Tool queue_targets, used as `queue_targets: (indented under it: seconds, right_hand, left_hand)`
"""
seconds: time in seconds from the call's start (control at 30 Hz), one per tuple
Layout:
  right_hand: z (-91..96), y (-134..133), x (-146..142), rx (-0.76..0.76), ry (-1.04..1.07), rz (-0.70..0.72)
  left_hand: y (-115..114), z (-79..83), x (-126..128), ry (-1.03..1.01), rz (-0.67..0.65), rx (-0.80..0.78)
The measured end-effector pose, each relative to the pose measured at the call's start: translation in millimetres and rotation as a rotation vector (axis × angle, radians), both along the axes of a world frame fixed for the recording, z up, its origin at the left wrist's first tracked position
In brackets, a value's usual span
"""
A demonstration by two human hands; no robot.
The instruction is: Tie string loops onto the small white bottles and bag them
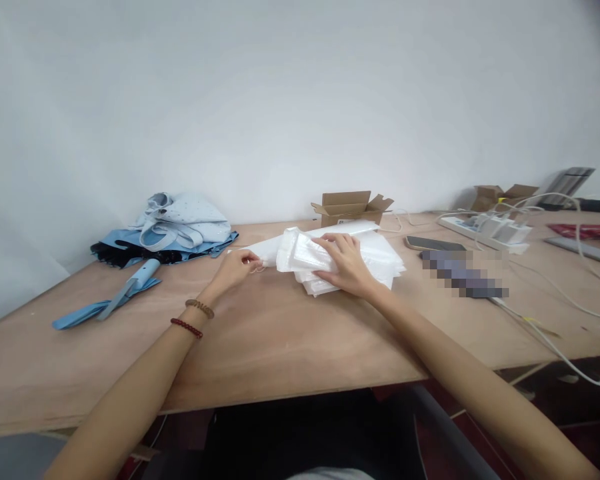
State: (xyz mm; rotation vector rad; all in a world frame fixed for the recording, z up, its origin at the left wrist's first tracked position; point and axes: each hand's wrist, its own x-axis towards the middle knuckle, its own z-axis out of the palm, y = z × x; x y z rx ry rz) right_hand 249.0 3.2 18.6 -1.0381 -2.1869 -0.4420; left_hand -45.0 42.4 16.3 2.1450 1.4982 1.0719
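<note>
A pile of white padded mailer bags [375, 257] lies on the wooden table [290, 333]. My right hand [345, 267] rests flat on top of the pile, fingers stretched out and pressing on the topmost bag [300, 253]. My left hand [237, 265], with two bead bracelets on the wrist, pinches the left end of a white bag [265, 252] that sticks out of the pile toward the left. The fingertips of that hand are curled closed on the bag's edge.
A blue folded umbrella [130, 290] and a light blue garment [180, 223] lie at the left. An open cardboard box [350, 208] stands behind the pile. At the right are a phone [434, 243], a power strip [490, 229], white cables [555, 333] and more boxes [500, 197].
</note>
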Motion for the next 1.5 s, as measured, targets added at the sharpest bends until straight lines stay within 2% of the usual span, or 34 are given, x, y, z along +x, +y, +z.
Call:
queue_targets:
  seconds: [0.1,0.17,0.3,0.37,0.47,0.6,0.7,0.77,0.87,0.97,1.1,1.23,1.37,1.5]
  right_hand:
    - [-0.7,0.4,-0.9,-0.032,0.011,-0.024]
    - [-1.6,1.3,-1.2,-0.065,-0.003,-0.038]
    - [-3.7,3.6,-0.8,-0.081,-0.026,-0.058]
    - [-4.7,4.1,-0.6,-0.081,-0.026,-0.051]
    - [-6.0,3.2,-2.0,-0.096,-0.032,0.009]
    - [-6.8,-0.7,-7.1,-0.106,-0.048,0.103]
    - [-6.5,-2.5,-9.7,-0.096,-0.046,0.121]
    - [-6.0,-2.1,-9.0,-0.088,-0.033,0.104]
    - [-5.0,-0.2,-5.8,-0.071,-0.009,0.060]
    - [-4.1,1.4,-3.4,-0.054,0.014,0.022]
    - [-3.9,2.1,-3.8,-0.055,0.012,-0.001]
    - [-4.6,2.3,-4.7,-0.062,0.004,-0.010]
    - [-5.8,3.2,-4.4,-0.076,0.018,-0.007]
    - [-7.0,4.5,-4.0,-0.087,0.024,0.001]
  left_hand:
    - [-7.2,17.0,-2.4,-0.187,0.033,0.022]
    - [-14.7,26.7,-1.0,-0.223,-0.007,0.029]
    - [-27.7,36.1,7.7,-0.036,-0.090,0.151]
    - [-30.7,34.8,13.5,0.060,-0.111,0.223]
    - [-32.2,26.6,23.8,0.057,-0.151,0.239]
    - [-36.1,12.8,40.7,-0.074,-0.244,0.147]
    - [-39.7,9.6,49.6,-0.152,-0.266,0.067]
    - [-38.1,11.6,48.4,-0.225,-0.198,0.048]
    - [-25.8,13.7,32.0,-0.259,0.025,0.099]
    - [-7.7,7.7,5.5,0.048,0.246,0.143]
    - [7.1,-8.7,-16.3,0.278,0.224,-0.054]
    - [9.5,-18.8,-13.2,0.308,0.246,-0.179]
    - [9.5,-19.6,-8.3,0.294,0.271,-0.210]
    - [7.8,-10.1,-10.8,0.288,0.321,-0.195]
